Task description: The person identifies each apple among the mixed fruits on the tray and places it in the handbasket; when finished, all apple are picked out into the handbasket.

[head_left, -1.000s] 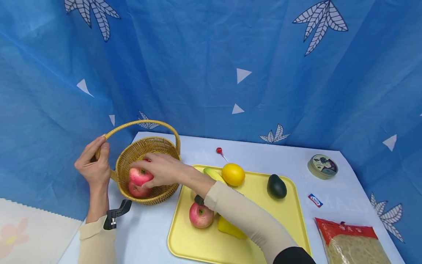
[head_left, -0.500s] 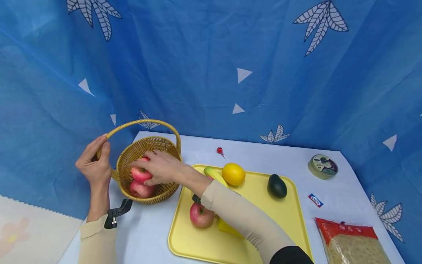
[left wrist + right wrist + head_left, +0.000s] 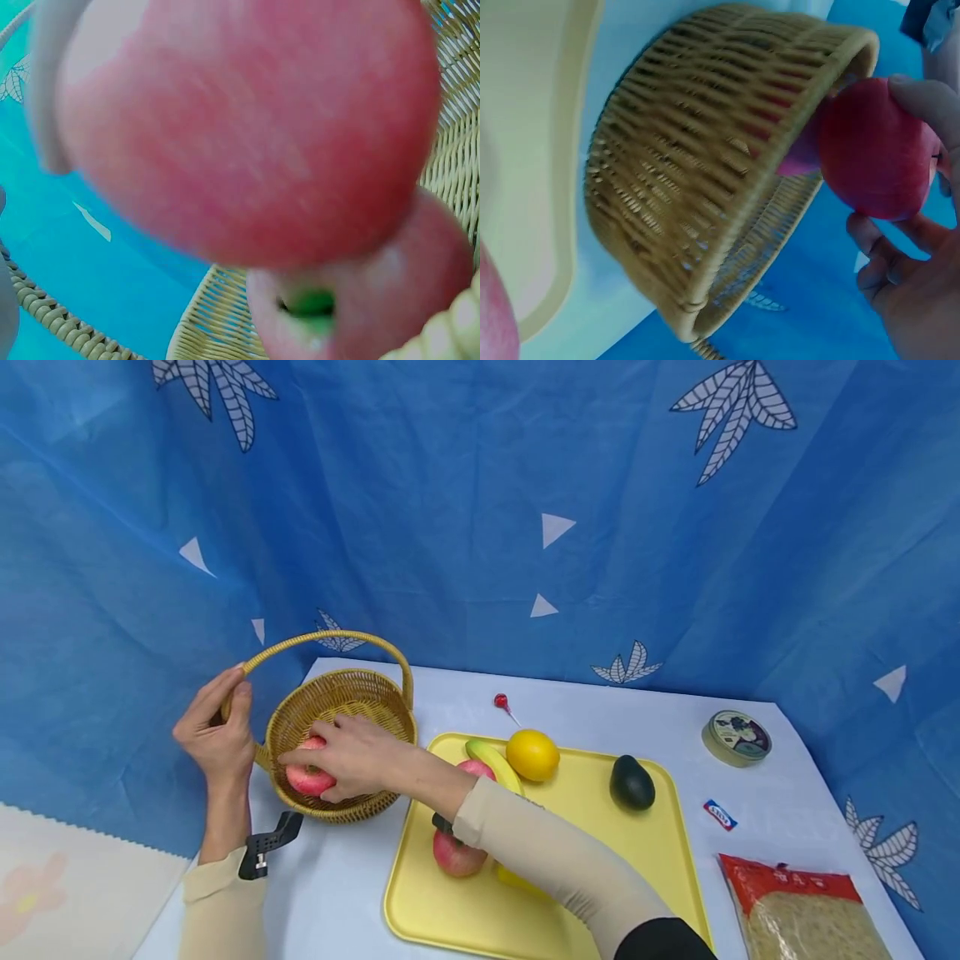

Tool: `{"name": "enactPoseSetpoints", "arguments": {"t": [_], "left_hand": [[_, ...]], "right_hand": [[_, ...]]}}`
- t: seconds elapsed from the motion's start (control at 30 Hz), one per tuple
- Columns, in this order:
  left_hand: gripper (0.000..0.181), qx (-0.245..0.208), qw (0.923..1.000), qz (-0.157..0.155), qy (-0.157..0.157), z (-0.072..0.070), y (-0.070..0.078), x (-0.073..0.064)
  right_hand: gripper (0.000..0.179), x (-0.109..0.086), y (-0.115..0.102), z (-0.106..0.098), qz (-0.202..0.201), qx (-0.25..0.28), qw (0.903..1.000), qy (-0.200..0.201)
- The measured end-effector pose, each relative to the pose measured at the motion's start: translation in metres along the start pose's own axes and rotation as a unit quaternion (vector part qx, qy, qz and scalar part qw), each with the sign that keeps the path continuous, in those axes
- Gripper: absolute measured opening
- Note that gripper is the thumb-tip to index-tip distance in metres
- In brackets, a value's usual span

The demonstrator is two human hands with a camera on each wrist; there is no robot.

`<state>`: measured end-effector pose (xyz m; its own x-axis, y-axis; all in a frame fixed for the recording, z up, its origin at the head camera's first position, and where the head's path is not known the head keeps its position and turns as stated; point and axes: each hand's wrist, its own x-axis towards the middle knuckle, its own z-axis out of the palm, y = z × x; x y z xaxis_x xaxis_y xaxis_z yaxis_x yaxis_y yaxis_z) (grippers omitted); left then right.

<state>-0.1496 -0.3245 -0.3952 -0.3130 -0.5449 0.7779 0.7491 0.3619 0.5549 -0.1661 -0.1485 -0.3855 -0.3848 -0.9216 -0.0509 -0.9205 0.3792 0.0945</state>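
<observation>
A red apple sits in the basket, pinched between the thumb and fingers of the right hand, with a second apple under them. Left of those fingers, the left hand pinches the handle. The work looks partway: rightward, two other apples, a banana, a lemon and an avocado remain on the tray.

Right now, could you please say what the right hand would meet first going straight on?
Likely the basket's left rim, past the apple the right hand holds; depth is unclear.
</observation>
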Motion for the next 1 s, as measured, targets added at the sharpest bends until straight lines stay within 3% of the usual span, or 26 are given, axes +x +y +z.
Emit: {"name": "enactPoseSetpoints", "arguments": {"t": [0.43,0.6,0.83,1.0], "left_hand": [[0.018,0.037,0.9992,-0.013,-0.010,0.000,0.003,0.000],[0.016,0.032,0.9994,-0.010,-0.010,0.000,0.002,0.000],[0.015,0.032,0.9994,-0.007,-0.012,0.000,0.002,-0.001],[0.015,0.036,0.9992,-0.008,-0.013,-0.001,0.003,-0.001]], "right_hand": [[0.079,0.002,0.036,0.013,0.091,0.024,0.9955,0.006],[0.080,0.002,0.048,0.012,0.124,0.025,0.9919,0.013],[0.076,-0.002,0.059,0.014,0.145,0.015,0.9889,0.030],[0.077,-0.008,0.056,0.015,0.142,0.030,0.9893,0.012]]}}
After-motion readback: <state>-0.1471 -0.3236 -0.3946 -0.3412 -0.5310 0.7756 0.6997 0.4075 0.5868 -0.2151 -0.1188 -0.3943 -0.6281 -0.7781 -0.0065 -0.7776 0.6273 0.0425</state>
